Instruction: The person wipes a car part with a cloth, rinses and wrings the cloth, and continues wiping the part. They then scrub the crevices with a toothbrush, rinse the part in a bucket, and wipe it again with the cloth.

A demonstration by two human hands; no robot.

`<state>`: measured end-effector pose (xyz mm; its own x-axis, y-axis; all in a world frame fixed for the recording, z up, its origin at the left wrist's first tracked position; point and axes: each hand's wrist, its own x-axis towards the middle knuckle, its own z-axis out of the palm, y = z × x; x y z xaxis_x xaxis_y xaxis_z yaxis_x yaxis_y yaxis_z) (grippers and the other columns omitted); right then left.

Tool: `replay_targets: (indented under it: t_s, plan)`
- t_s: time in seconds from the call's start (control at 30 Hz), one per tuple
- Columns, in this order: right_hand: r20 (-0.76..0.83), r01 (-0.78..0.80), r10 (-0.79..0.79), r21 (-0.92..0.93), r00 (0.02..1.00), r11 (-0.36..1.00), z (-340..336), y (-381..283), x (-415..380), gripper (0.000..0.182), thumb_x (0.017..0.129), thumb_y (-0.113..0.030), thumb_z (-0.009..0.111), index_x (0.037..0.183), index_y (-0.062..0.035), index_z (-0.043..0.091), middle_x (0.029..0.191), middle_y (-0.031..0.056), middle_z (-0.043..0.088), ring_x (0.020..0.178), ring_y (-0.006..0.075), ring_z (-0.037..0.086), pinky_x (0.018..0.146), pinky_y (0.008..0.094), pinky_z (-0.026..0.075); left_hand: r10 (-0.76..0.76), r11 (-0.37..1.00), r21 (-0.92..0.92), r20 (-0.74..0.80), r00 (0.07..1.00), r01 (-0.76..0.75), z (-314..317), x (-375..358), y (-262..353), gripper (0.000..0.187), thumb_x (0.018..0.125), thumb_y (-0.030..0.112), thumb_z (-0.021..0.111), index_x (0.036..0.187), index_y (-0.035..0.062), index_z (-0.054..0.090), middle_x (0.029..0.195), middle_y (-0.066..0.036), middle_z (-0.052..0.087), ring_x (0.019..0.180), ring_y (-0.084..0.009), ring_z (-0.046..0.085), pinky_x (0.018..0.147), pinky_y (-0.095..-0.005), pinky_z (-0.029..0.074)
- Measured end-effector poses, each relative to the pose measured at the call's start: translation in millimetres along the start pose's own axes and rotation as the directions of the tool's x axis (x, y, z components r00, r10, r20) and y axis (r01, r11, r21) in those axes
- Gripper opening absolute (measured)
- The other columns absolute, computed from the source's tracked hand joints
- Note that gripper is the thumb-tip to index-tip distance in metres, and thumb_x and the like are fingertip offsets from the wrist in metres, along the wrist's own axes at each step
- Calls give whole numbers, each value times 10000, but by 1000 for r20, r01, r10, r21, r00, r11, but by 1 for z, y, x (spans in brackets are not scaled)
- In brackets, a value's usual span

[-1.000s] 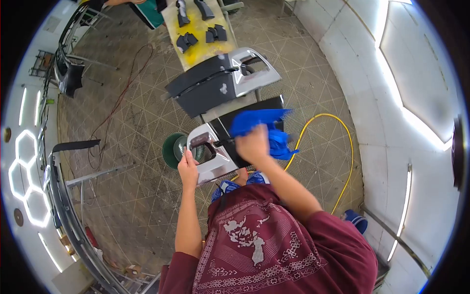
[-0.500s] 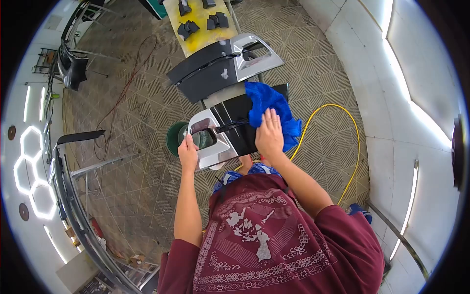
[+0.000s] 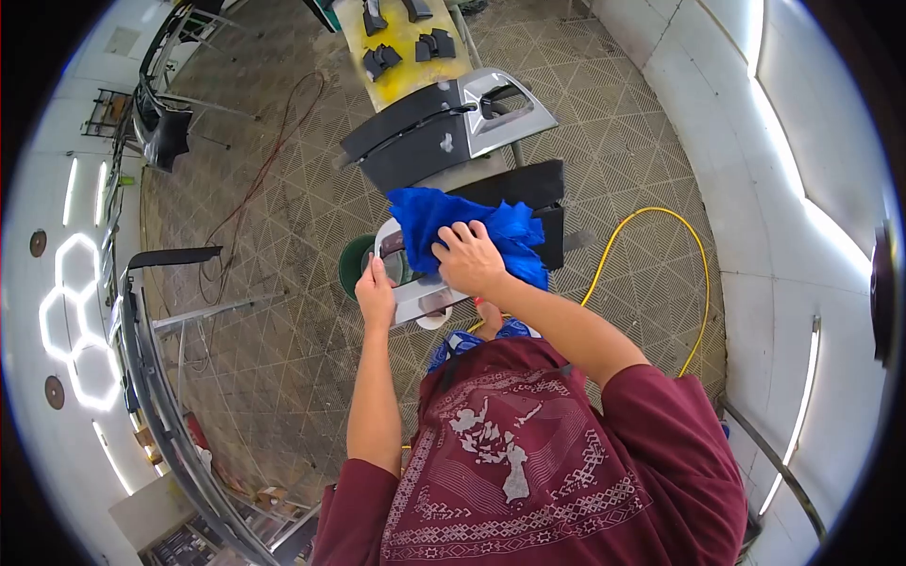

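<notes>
In front of me is a car trim panel (image 3: 533, 184), glossy black with a silver end that has an opening in it. My left hand (image 3: 377, 294) is closed around the edge of the silver end. A crumpled blue cloth (image 3: 425, 215) lies across the panel's middle and hides much of it. My right hand (image 3: 470, 259) presses the cloth against the panel, fingers bent into it. Just beyond is a similar trim panel (image 3: 406, 146), dull black and silver, with light grey patches.
A green bucket (image 3: 353, 267) stands on the floor under the silver end. Farther off, a yellow-stained board (image 3: 401, 87) carries several small black parts (image 3: 381, 61). On the right a yellow hose (image 3: 705, 274) curves over the floor. Long dark car parts (image 3: 156, 377) stand on racks at left.
My right hand has slid the blue cloth leftward, from the black part toward the silver end, and its fingers are now more bent. My left hand keeps its hold on the silver end.
</notes>
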<state>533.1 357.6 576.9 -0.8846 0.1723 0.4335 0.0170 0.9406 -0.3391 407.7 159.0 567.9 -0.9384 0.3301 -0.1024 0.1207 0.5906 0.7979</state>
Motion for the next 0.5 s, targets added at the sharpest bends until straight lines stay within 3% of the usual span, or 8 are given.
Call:
replay_targets:
  t_s: [0.1,0.2,0.27,0.33,0.4,0.43,0.47,0.5]
  plan:
    - [68,69,-69,-4,995,998,1,9,2,158,783,-250,669,884,-134,705,996,45,569,1008,236,557,902,396,418,21,1000,22,27,999,-21,-4,3,1,511,1100,367,485,1272,-79,667,599,-54,594,568,-127,552,597,-323,459]
    - [-2,24,-24,-4,1000,1000,-15,34,-16,222,777,-219,663,988,-154,686,992,61,569,999,262,562,850,437,439,21,999,28,15,1000,-21,-4,6,-4,511,1099,363,486,1284,-81,660,607,-59,602,575,-123,552,604,-318,464]
    - [-133,-282,275,-38,952,959,-29,62,-41,294,762,-201,673,1053,-159,668,1026,81,574,1004,295,562,841,466,444,10,999,33,-13,1000,-9,-4,6,-6,512,1099,362,486,1297,-80,654,610,-60,602,578,-121,552,608,-312,468]
    - [-113,-451,441,-93,891,888,-37,79,-55,319,757,-198,680,1070,-145,663,1063,91,574,1016,316,561,846,479,442,-32,999,3,14,999,32,-4,6,-10,518,1099,358,484,1342,-77,626,622,-55,600,586,-112,555,609,-299,468]
    - [-128,-435,422,-99,898,895,-33,66,-54,319,763,-196,675,1077,-145,658,1070,94,572,1013,319,559,847,479,441,-28,999,-15,23,999,28,-4,8,-13,520,1100,350,482,1377,-74,600,640,-43,597,588,-102,551,600,-292,461]
    - [-151,-417,399,-111,904,902,-36,60,-48,319,769,-193,670,1084,-145,653,1078,97,569,1010,321,558,847,479,440,-18,999,-29,2,1000,18,-3,8,-10,483,1101,374,472,1230,-51,662,626,-45,605,596,-114,555,609,-311,453]
    - [-118,-298,288,-81,950,951,-38,49,-42,312,777,-200,671,1078,-122,648,1068,95,571,1005,315,558,851,466,440,-8,999,-42,-16,1000,8,-2,7,-6,500,1103,398,463,1084,-29,723,611,-47,613,605,-125,559,618,-329,444]
    - [-132,-303,293,-62,947,951,-23,40,-35,305,781,-206,673,1069,-110,644,1057,95,569,1000,309,558,850,457,440,-3,999,-40,-15,1000,3,-2,8,-6,500,1103,398,463,1084,-29,723,611,-47,613,605,-125,559,618,-329,444]
